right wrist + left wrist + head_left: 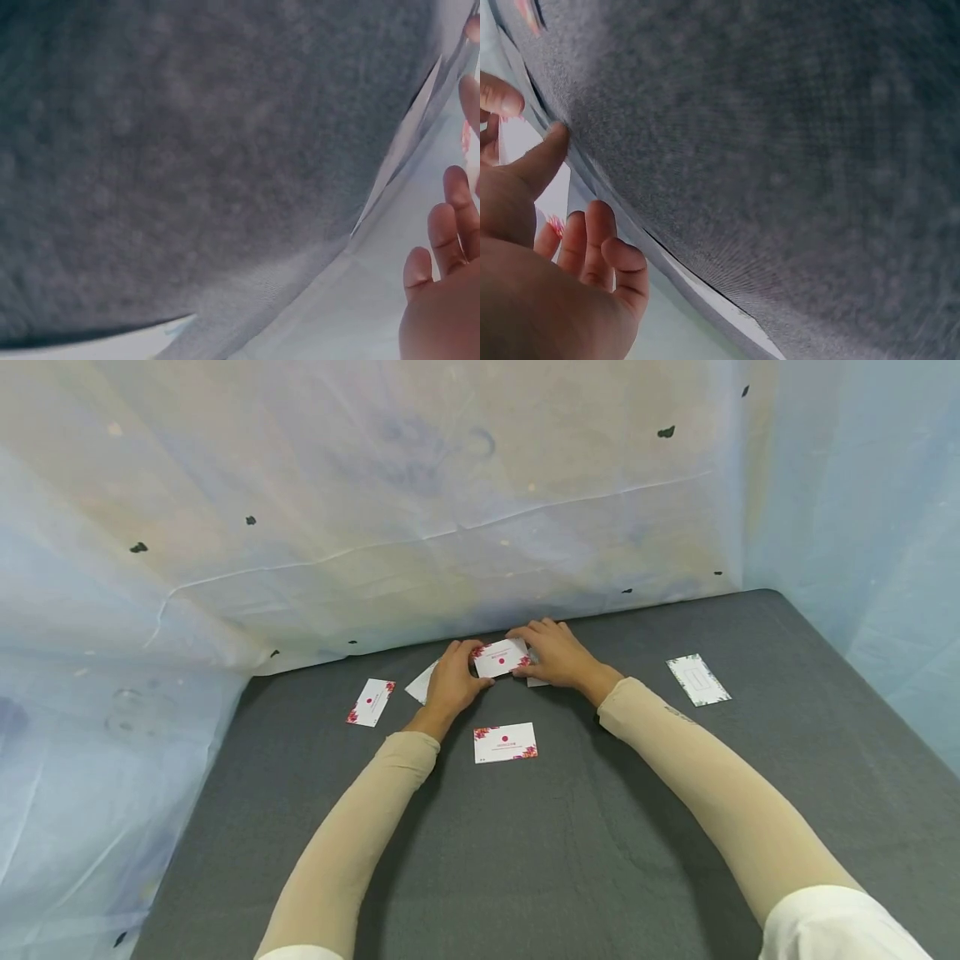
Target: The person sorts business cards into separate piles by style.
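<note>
A white business card (pixel 501 657) with floral corners and a red dot is held up off the table near its far edge. My left hand (pixel 452 681) pinches its left end between thumb and fingers, while the right hand (pixel 561 658) grips the opposite end. The left wrist view shows part of this card (pixel 553 187) behind the left thumb. Under the left hand, a pale card (pixel 422 683) lies partly covered. Another pale card (pixel 537 682) peeks out beneath the right hand, mostly hidden.
Two matching floral cards lie flat: one (pixel 371 702) left of the hands, one (pixel 506 743) nearer me. A card with a leafy border (pixel 698 680) is at the right. Behind the dark grey tabletop (pixel 510 860) hangs a pale cloth (pixel 420 485).
</note>
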The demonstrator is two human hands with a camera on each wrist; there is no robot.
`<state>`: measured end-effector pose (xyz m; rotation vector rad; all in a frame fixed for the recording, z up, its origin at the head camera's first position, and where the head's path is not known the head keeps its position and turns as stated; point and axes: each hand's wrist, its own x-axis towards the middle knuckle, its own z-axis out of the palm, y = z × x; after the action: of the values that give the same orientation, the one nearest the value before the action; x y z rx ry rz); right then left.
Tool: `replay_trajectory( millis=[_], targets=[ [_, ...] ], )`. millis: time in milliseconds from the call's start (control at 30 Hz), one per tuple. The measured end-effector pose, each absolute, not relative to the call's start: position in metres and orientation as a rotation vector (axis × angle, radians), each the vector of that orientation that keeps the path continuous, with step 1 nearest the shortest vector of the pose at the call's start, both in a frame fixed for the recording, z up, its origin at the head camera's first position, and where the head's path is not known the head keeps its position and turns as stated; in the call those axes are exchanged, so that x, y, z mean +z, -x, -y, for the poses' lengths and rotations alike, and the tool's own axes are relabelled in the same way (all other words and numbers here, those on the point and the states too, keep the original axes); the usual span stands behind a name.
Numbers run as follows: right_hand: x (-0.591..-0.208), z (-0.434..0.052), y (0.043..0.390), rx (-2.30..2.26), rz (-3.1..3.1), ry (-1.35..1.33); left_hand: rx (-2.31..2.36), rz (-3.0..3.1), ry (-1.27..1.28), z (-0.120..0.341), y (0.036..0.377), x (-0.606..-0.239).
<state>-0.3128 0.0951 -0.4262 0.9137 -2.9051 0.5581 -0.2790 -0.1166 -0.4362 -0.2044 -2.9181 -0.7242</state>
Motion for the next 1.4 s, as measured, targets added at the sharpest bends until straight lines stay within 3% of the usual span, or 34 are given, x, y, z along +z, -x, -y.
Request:
replay_trajectory(
  millis=[1033,1400],
  targets=[
    [-0.427,-0.096,0.308,0.726,2.853,-0.905,-0.786,2.849,0.225,0.121,0.278,-0.438],
    [-0.427,-0.091,0.296,0.767,2.842,-0.924,-0.809,2.854,0.261,0.129,0.262,-0.434]
  ],
)
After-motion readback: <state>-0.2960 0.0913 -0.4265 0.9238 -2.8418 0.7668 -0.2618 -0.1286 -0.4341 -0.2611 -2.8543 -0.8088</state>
